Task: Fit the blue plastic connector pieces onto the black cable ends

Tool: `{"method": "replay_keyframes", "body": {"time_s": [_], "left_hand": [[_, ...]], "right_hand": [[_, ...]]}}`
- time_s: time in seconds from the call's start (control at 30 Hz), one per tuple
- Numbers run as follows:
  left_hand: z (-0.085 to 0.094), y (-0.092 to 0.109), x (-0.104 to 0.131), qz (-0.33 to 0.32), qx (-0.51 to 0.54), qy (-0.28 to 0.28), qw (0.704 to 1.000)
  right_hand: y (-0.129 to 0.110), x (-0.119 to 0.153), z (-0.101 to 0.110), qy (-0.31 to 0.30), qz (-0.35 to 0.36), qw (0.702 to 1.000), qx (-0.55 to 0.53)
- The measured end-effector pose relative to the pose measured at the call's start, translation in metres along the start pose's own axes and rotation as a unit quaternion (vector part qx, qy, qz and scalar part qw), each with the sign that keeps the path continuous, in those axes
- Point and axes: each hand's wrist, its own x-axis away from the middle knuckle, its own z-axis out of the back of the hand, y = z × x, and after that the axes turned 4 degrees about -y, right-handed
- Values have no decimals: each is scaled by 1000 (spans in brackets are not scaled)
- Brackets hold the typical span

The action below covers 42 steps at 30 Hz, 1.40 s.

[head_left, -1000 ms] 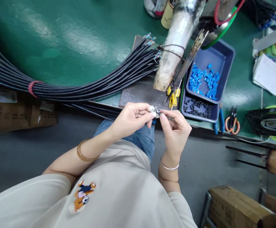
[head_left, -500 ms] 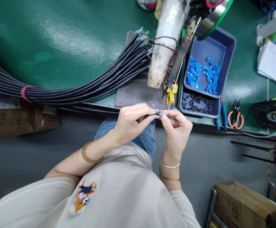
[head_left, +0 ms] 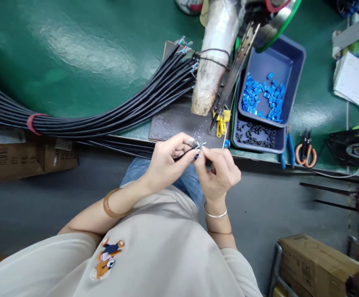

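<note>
My left hand (head_left: 170,159) is closed around the end of a black cable (head_left: 184,154), just off the bench's front edge. Thin coloured wires (head_left: 201,145) stick out past its thumb and forefinger. My right hand (head_left: 218,167) pinches at those wire ends, its fingertips meeting the left ones; exactly which strand it grips is too small to tell. A bundle of black cables (head_left: 105,119), tied with a red band (head_left: 33,123), lies on the bench to the left, its stripped ends near the dark work plate (head_left: 173,121).
A soldering iron (head_left: 228,88) and a plastic-wrapped duct (head_left: 208,62) hang over the plate, by a yellow tool (head_left: 222,123). Right of them sit a bin of blue connectors (head_left: 290,57) and a bin of black parts (head_left: 256,144), then blue-handled pliers (head_left: 287,148) and orange-handled snips (head_left: 306,150).
My right hand has moved left and turned inward, closer to my left hand. The white strand that ran up from its fingers no longer shows. The left hand still holds the cable.
</note>
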Motion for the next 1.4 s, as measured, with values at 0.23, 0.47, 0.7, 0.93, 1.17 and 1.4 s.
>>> {"method": "replay_keyframes", "body": {"time_s": [0.23,0.47,0.7,0.93,1.17,1.4], "left_hand": [[54,20,-38,60,174,-580,794],[24,54,-11,-215,-382,-523,731],[2,11,11,-122,-275,-216,929],[18,-1,-2,189,309,-44,931],[21,7,-14,210,370,-114,898],[13,8,-19,207,295,-122,925]], "right_hand": [[14,-14,59,115,-110,986,-50],[75,-43,96,-57,-204,950,228],[127,-56,86,-171,-224,913,294],[130,-69,81,-174,-261,908,277],[122,-69,82,-203,-270,905,258],[120,-60,76,-93,-249,939,218]]}}
